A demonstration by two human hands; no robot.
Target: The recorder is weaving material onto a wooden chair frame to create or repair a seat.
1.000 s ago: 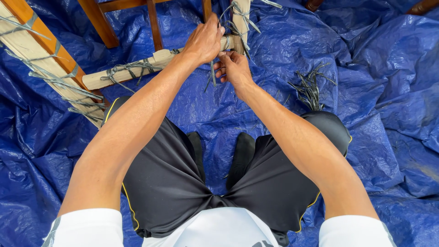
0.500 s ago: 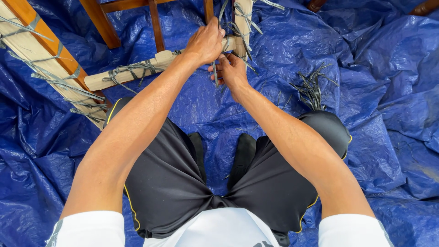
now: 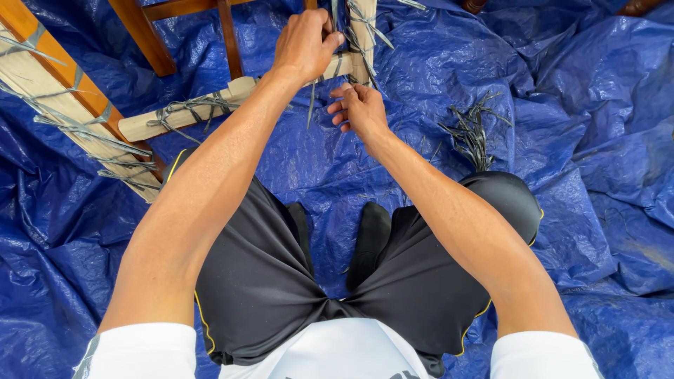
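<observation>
I sit cross-legged on a crumpled blue tarp (image 3: 583,140) with a pale wooden frame rail (image 3: 210,107) lying across it in front of my knees. My left hand (image 3: 303,43) is clenched over the corner where that rail meets an upright piece, gripping the wood and the grey strips (image 3: 184,109) wrapped round it. My right hand (image 3: 358,107) sits just below, fingers pinching a thin grey strip. A loose bundle of strips (image 3: 472,133) lies near my right knee.
</observation>
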